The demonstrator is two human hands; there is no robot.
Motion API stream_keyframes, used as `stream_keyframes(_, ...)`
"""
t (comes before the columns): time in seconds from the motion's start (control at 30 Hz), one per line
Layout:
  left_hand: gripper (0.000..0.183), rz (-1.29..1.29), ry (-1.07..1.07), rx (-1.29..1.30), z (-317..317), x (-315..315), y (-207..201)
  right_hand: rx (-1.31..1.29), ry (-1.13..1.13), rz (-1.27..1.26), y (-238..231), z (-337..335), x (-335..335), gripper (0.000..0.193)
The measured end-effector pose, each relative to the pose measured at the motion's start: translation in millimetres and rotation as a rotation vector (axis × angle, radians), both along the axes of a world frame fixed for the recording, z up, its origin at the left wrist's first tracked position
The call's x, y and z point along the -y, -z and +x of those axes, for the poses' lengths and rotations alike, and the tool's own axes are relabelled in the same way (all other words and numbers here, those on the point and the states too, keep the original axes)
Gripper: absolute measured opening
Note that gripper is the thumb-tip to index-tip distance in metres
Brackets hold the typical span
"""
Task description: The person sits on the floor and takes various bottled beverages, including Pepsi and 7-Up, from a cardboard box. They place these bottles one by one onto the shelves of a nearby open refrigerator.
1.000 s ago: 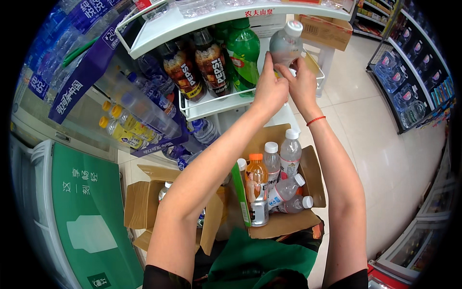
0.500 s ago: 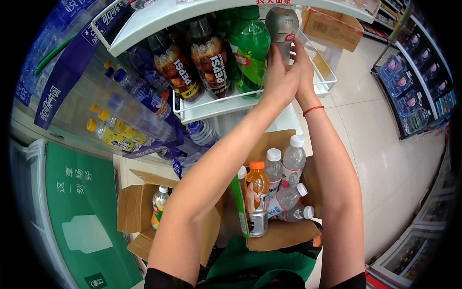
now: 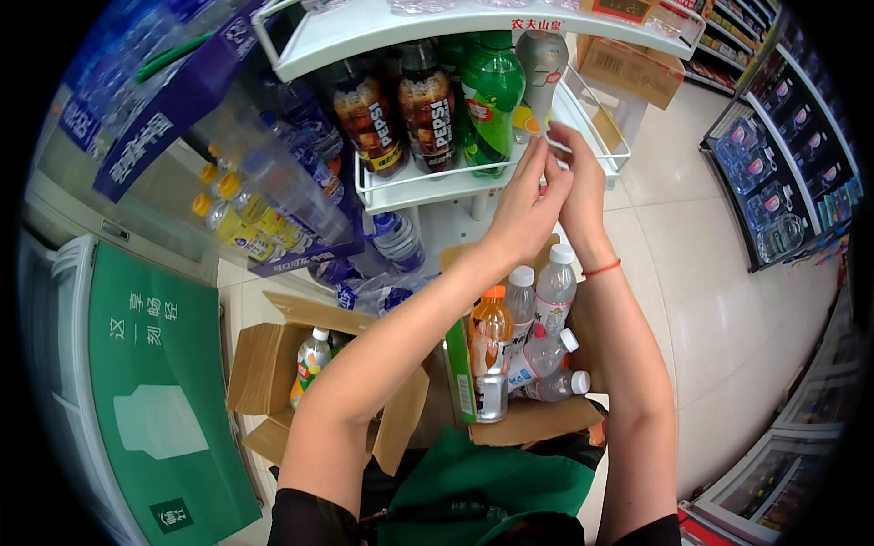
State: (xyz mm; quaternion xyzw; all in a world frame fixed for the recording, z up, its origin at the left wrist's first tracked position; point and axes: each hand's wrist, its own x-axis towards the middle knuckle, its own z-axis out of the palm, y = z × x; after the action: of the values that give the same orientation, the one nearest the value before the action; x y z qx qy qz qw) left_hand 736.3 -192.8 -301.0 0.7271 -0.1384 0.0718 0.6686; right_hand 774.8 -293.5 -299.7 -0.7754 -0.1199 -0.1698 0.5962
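Note:
A silver-grey bottle [image 3: 543,73] with a yellow patch near its base stands at the right end of the white wire-railed shelf [image 3: 428,189]. Just below and in front of it are both my hands, close together. My left hand [image 3: 528,205] has its fingers stretched out toward the bottle's base, with nothing seen in it. Beside it, my right hand [image 3: 581,187], a red cord on the wrist, curves its loosely bent fingers toward the left one and looks empty too. Left of the silver bottle stand a green soda bottle [image 3: 492,109] and two dark cola bottles [image 3: 426,114] [image 3: 367,123].
Below my forearms, an open carton [image 3: 519,432] holds an orange-capped bottle [image 3: 490,341] and several clear white-capped bottles [image 3: 553,296]. Another carton [image 3: 255,373] sits left, with a white-capped bottle [image 3: 311,359] inside. Wrapped water bottles [image 3: 398,241] lie under the shelf. A black rack [image 3: 756,173] stands right.
My hands have come off the silver bottle and drawn down toward me, leaving it standing on the shelf. The whole view has shifted slightly, with the shelf now farther right.

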Motion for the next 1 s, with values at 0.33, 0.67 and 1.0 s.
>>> stream_keyframes(0.33,0.04,-0.164,0.025,-0.069,-143,-104,-21,-0.083,-0.234,0.189,-12,-147,-80,0.035)
stream_keyframes(0.67,0.053,-0.226,-0.2,-0.512,-272,-243,5,-0.495,-0.566,0.14,41,-254,-205,0.036)
stream_keyframes(1.0,0.045,0.352,-0.464,-0.609,-325,-314,121,-1.064,-0.587,-0.125,110,-304,-261,0.062)
